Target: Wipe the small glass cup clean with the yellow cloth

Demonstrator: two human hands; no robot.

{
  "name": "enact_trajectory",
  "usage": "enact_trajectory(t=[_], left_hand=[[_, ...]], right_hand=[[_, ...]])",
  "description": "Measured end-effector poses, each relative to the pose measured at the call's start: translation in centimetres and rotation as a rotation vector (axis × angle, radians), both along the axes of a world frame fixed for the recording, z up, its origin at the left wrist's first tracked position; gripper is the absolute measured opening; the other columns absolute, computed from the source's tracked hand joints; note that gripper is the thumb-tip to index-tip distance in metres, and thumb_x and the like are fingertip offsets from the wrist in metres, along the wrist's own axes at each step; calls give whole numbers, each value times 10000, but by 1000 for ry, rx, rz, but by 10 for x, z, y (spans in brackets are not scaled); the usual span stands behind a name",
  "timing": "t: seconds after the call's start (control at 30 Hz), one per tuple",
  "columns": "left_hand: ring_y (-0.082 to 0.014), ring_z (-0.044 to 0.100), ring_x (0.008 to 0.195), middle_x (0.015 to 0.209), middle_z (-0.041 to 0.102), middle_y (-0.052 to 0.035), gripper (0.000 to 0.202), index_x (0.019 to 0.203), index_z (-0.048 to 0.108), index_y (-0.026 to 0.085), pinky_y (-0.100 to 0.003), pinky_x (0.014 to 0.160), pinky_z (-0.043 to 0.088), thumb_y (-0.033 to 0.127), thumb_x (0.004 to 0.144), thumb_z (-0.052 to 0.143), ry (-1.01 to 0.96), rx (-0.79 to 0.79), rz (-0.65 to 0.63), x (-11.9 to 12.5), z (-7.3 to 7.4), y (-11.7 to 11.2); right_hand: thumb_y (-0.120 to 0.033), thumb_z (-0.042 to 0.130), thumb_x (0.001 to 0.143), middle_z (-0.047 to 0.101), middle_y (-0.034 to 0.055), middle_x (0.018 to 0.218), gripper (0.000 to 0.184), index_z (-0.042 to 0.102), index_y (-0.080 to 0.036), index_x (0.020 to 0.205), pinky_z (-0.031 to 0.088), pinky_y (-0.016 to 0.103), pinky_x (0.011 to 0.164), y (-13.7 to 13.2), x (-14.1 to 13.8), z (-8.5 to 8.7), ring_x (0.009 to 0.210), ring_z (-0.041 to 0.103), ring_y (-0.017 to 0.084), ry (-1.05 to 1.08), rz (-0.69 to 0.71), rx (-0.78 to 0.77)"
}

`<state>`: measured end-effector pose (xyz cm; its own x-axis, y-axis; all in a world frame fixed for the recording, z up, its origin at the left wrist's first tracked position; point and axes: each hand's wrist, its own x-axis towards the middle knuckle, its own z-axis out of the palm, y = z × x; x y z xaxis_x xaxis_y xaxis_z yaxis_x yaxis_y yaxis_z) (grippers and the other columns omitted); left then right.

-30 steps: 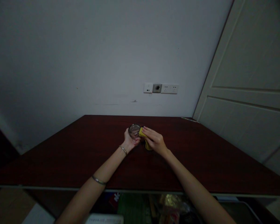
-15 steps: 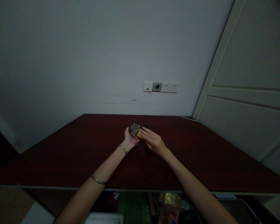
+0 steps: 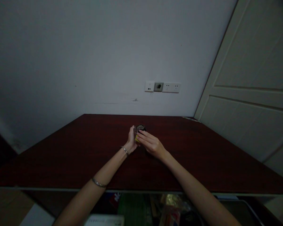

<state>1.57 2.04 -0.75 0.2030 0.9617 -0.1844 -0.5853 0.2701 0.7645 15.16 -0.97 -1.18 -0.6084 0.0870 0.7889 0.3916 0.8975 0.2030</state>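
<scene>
Over the middle of the dark red table, my left hand [image 3: 131, 142] is closed around a clear round cup [image 3: 139, 128] with a dark rim. The cup is tilted, and part of it is hidden behind my fingers. My right hand [image 3: 152, 145] pinches a small yellow sponge [image 3: 137, 138] and presses it against the near side of the cup. Only a little of the yellow shows under the fingertips. Both hands are close together, and a bracelet [image 3: 124, 150] sits on my left wrist.
The dark red tabletop [image 3: 85, 157] reaches back to a pale wall with sockets [image 3: 171, 87]. At the right stands a white panelled door [image 3: 254, 84]. Below the table's front edge, an open drawer holds a green item [image 3: 134, 208], plastic packets [image 3: 172, 204] and a white box [image 3: 105, 220].
The cup has been turned, so its round opening shows less from above. My right hand has shifted slightly left and down with the sponge, covering more of the cup.
</scene>
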Motion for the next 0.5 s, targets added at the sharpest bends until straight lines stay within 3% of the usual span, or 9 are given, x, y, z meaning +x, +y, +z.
enact_trajectory(t=[0.27,0.5], left_hand=[[-127,477,314,445,518,-7,452,696,560,152,-203,265,302,539,814,359,108,212,-114,0,-5,1],[-106,468,319,454,515,2,461,729,568,134,-175,258,306,559,793,402,236,287,-76,6,-8,-2]], right_hand=[[-101,458,838,512,90,1282,446,451,-194,1274,400,429,1022,-1,-3,3,1264,378,210,123,12,-132],[-107,476,827,562,48,1230,418,517,-244,1221,414,437,1008,5,1,10,1211,453,211,349,7,-203]])
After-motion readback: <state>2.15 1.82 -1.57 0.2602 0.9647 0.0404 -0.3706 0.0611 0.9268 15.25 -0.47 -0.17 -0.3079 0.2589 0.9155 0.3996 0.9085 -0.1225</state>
